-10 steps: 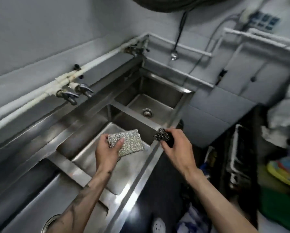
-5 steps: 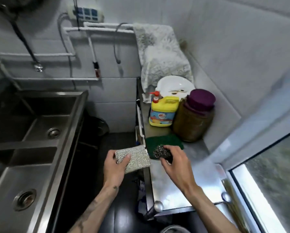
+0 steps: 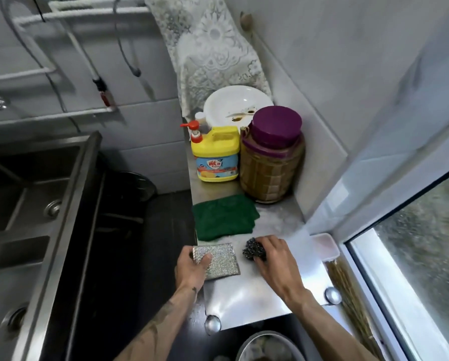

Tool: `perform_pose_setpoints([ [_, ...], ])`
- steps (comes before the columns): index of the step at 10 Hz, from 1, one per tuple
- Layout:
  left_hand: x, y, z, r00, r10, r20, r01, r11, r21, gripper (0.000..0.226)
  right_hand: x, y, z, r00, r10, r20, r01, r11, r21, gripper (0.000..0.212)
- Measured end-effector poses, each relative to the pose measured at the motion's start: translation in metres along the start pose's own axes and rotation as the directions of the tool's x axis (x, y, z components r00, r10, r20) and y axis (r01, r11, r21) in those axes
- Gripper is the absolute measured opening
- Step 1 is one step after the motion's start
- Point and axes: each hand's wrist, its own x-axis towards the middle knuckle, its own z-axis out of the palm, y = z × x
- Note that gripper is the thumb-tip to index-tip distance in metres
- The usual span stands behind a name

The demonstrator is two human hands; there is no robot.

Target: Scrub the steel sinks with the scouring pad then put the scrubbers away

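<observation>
A flat silver scouring pad [image 3: 222,260] lies on the steel side table [image 3: 246,298], and my left hand [image 3: 192,267] grips its left edge with the thumb on top. Just to its right a dark steel-wool ball [image 3: 253,250] rests on the table under the fingers of my right hand [image 3: 275,264], which is closed over it. The steel sinks [image 3: 22,204] run down the left side of the view, away from both hands.
A folded green cloth [image 3: 224,216] lies just beyond the pad. Behind it stand a yellow detergent jug [image 3: 215,155], a purple-lidded jar [image 3: 271,155] and a white plate [image 3: 237,104]. A small pink-white box [image 3: 325,246] and a window are at the right. A metal bowl [image 3: 267,346] sits below.
The view swung from the sinks to the side table. Both hands came down from the air and now hold the pad and steel wool against the tabletop.
</observation>
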Motion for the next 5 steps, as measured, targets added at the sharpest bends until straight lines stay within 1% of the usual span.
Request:
perform_pose_setpoints([
  [1, 0.013, 0.002, 0.009, 1.0, 0.02, -0.022, -0.018, 0.999, 0.051, 0.025, 0.011, 0.002, 0.009, 1.0, -0.012, -0.011, 0.012, 1.0, -0.018, 0.042],
  [2, 0.028, -0.002, 0.016, 0.998, 0.063, -0.031, -0.059, 0.991, 0.124, 0.034, 0.017, 0.003, 0.014, 1.0, -0.011, -0.01, 0.01, 0.996, -0.09, 0.045],
  [3, 0.03, -0.007, 0.019, 0.997, 0.057, -0.052, -0.047, 0.983, 0.176, 0.039, 0.015, 0.004, 0.017, 1.0, -0.023, -0.009, 0.022, 0.99, -0.141, 0.052],
  [4, 0.026, -0.007, 0.018, 0.994, 0.07, -0.085, -0.053, 0.982, 0.184, 0.047, 0.012, 0.006, 0.022, 0.999, -0.05, -0.022, 0.046, 0.989, -0.142, 0.06],
  [5, 0.023, -0.007, 0.014, 0.994, 0.074, -0.085, -0.059, 0.984, 0.168, 0.054, 0.01, 0.003, 0.022, 0.998, -0.043, -0.046, 0.036, 0.989, -0.142, 0.067],
])
